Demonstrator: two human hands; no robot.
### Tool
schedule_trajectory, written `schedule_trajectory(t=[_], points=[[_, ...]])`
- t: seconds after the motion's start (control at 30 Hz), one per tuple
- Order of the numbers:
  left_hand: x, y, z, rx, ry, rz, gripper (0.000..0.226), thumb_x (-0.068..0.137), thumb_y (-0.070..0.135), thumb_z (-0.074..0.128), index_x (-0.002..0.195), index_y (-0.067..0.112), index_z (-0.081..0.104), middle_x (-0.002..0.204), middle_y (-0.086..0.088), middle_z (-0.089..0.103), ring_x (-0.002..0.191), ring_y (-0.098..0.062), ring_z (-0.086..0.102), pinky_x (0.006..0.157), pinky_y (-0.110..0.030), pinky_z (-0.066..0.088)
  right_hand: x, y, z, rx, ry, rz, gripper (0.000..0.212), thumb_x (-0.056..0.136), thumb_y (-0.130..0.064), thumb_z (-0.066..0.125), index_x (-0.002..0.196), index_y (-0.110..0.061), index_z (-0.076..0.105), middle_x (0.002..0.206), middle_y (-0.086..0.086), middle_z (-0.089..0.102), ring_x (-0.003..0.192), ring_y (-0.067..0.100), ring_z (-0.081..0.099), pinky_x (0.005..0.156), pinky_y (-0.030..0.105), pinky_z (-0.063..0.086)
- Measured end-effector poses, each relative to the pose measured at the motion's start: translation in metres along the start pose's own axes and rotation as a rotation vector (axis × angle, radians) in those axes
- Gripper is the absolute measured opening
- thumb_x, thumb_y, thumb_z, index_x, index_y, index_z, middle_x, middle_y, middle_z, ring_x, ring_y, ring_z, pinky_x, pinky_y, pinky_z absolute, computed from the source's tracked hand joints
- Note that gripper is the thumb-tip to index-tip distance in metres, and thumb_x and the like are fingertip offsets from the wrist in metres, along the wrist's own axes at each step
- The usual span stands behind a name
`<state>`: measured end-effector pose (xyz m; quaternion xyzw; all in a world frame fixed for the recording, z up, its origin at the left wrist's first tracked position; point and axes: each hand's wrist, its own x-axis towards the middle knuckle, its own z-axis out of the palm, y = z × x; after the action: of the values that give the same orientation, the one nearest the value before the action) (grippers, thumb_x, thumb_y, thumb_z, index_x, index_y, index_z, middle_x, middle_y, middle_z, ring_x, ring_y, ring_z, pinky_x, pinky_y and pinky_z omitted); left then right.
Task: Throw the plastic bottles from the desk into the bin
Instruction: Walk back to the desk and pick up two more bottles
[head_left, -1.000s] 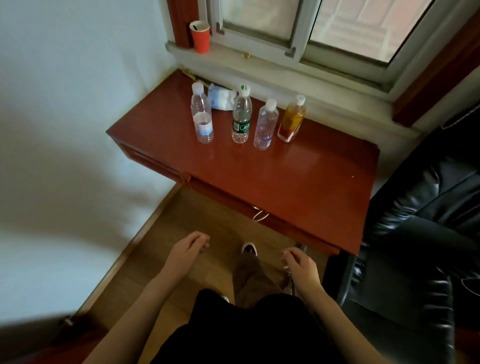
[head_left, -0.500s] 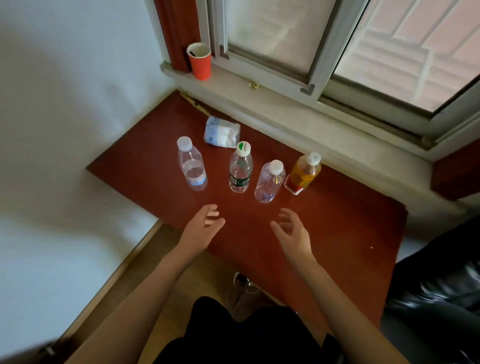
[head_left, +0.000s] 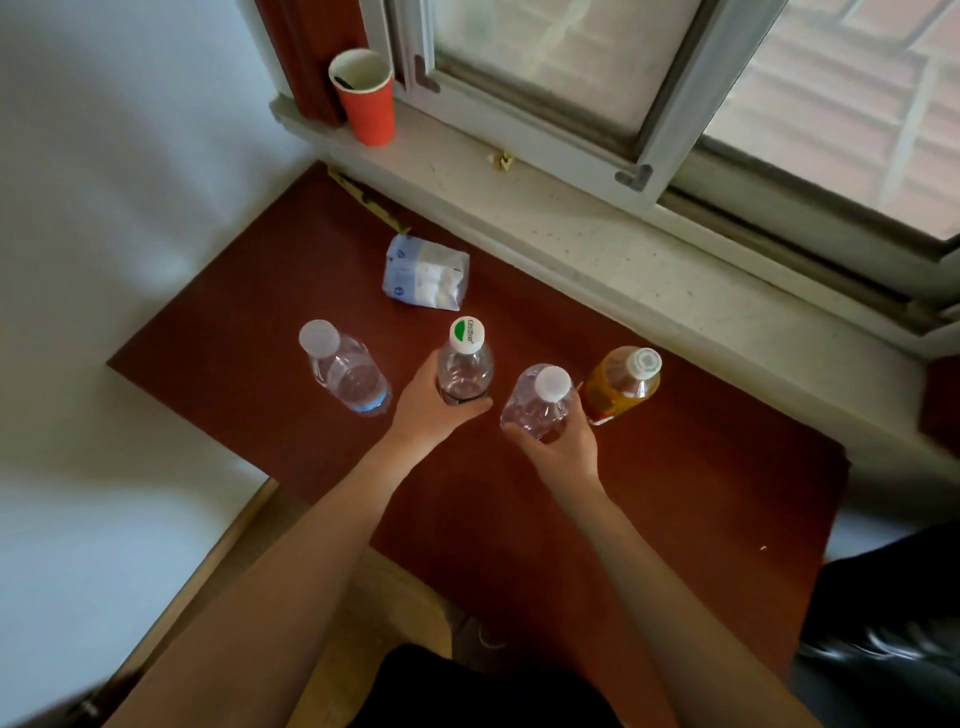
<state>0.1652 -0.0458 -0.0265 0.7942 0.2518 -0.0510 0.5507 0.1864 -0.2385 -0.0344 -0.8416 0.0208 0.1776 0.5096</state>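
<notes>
Several plastic bottles stand in a row on the red-brown desk (head_left: 649, 499). My left hand (head_left: 431, 410) wraps around the clear bottle with the green-and-white cap (head_left: 465, 364). My right hand (head_left: 558, 441) grips the clear bottle with the white cap (head_left: 540, 400), which tilts a little. A clear bottle with a blue label (head_left: 345, 371) stands free at the left. A bottle of orange drink (head_left: 623, 382) stands free at the right. No bin is in view.
A blue-and-white tissue pack (head_left: 426, 273) lies behind the bottles. A red paper cup (head_left: 366, 98) stands on the window sill (head_left: 597, 228). A white wall is at the left, a black chair (head_left: 883, 623) at the lower right.
Both hands have reached forward over the desk and closed on the two middle bottles. The view has moved closer to the desk.
</notes>
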Motion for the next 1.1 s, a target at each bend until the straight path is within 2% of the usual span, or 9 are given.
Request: schedule_trajectory(t=[0.1, 0.23, 0.37, 0.5, 0.67, 0.73, 0.8, 0.93, 1.1], points=[[-0.009, 0.007, -0.007, -0.041, -0.007, 0.036, 0.081, 0.058, 0.035, 0.087, 0.127, 0.041, 0.045, 0.121, 0.012, 0.064, 0.112, -0.007, 0.061, 0.101, -0.035, 0.047, -0.005, -0.005, -0.005, 0.026, 0.000, -0.008, 0.080, 0.063, -0.046, 0.085, 0.132, -0.034, 0.047, 0.120, -0.010, 0.066, 0.108, 0.009, 0.065, 0.096, 0.041, 0.054], [-0.033, 0.017, -0.024, -0.105, -0.025, 0.067, 0.078, 0.064, 0.024, 0.088, 0.130, 0.028, 0.047, 0.121, 0.008, 0.063, 0.111, -0.010, 0.061, 0.102, -0.040, 0.048, -0.026, -0.018, -0.020, 0.046, 0.007, -0.071, 0.075, 0.063, -0.045, 0.084, 0.130, -0.036, 0.049, 0.119, -0.009, 0.066, 0.105, 0.009, 0.066, 0.093, 0.042, 0.056], [-0.076, 0.026, -0.048, -0.050, -0.092, 0.135, 0.070, 0.067, 0.025, 0.086, 0.110, 0.054, 0.039, 0.110, 0.023, 0.059, 0.099, 0.004, 0.060, 0.089, -0.022, 0.050, -0.066, -0.027, -0.034, 0.062, 0.048, -0.125, 0.067, 0.065, -0.038, 0.085, 0.118, -0.054, 0.047, 0.118, -0.010, 0.064, 0.101, 0.008, 0.066, 0.089, 0.035, 0.057], [-0.131, 0.008, -0.063, -0.073, -0.176, 0.114, 0.077, 0.063, 0.038, 0.085, 0.125, 0.043, 0.041, 0.111, 0.026, 0.057, 0.100, 0.004, 0.057, 0.084, -0.020, 0.044, -0.126, -0.014, -0.036, 0.064, 0.112, -0.103, 0.066, 0.062, -0.046, 0.083, 0.119, -0.047, 0.049, 0.119, -0.007, 0.062, 0.106, 0.009, 0.063, 0.090, 0.036, 0.056], [-0.206, -0.056, -0.072, -0.013, -0.336, 0.095, 0.063, 0.062, 0.043, 0.084, 0.108, 0.054, 0.042, 0.110, 0.025, 0.056, 0.100, 0.004, 0.055, 0.092, -0.028, 0.045, -0.238, 0.028, -0.005, 0.106, 0.220, 0.048, 0.068, 0.065, -0.043, 0.084, 0.123, -0.034, 0.049, 0.117, -0.008, 0.060, 0.104, 0.011, 0.061, 0.079, 0.023, 0.052], [-0.238, -0.087, -0.078, 0.016, -0.413, 0.066, 0.062, 0.069, 0.036, 0.083, 0.116, 0.047, 0.044, 0.110, 0.024, 0.057, 0.099, 0.003, 0.056, 0.095, -0.030, 0.046, -0.294, 0.046, 0.017, 0.163, 0.255, 0.112, 0.057, 0.070, -0.032, 0.084, 0.112, -0.041, 0.049, 0.112, -0.011, 0.060, 0.100, 0.005, 0.060, 0.072, 0.018, 0.050], [-0.269, -0.114, -0.088, 0.076, -0.504, 0.062, 0.061, 0.072, 0.034, 0.080, 0.119, 0.043, 0.044, 0.111, 0.023, 0.058, 0.100, 0.004, 0.055, 0.092, -0.025, 0.046, -0.351, 0.064, 0.040, 0.196, 0.308, 0.176, 0.057, 0.070, -0.028, 0.085, 0.105, -0.050, 0.045, 0.110, -0.015, 0.060, 0.097, 0.002, 0.060, 0.077, 0.023, 0.054], [-0.320, -0.139, -0.098, 0.183, -0.620, 0.107, 0.056, 0.073, 0.039, 0.078, 0.116, 0.047, 0.043, 0.111, 0.022, 0.060, 0.101, 0.006, 0.055, 0.091, -0.024, 0.044, -0.444, 0.090, 0.067, 0.211, 0.480, 0.263, 0.055, 0.067, -0.031, 0.088, 0.103, -0.049, 0.051, 0.110, -0.006, 0.065, 0.101, 0.009, 0.064, 0.081, 0.030, 0.056], [-0.362, -0.126, -0.078, 0.309, -0.796, 0.233, 0.065, 0.072, 0.044, 0.078, 0.126, 0.041, 0.042, 0.108, 0.027, 0.057, 0.097, 0.010, 0.052, 0.091, -0.026, 0.043, -0.524, 0.098, 0.066, 0.260, 0.711, 0.318, 0.059, 0.070, -0.025, 0.087, 0.118, -0.026, 0.054, 0.114, 0.000, 0.064, 0.101, 0.008, 0.064, 0.075, 0.017, 0.051]])
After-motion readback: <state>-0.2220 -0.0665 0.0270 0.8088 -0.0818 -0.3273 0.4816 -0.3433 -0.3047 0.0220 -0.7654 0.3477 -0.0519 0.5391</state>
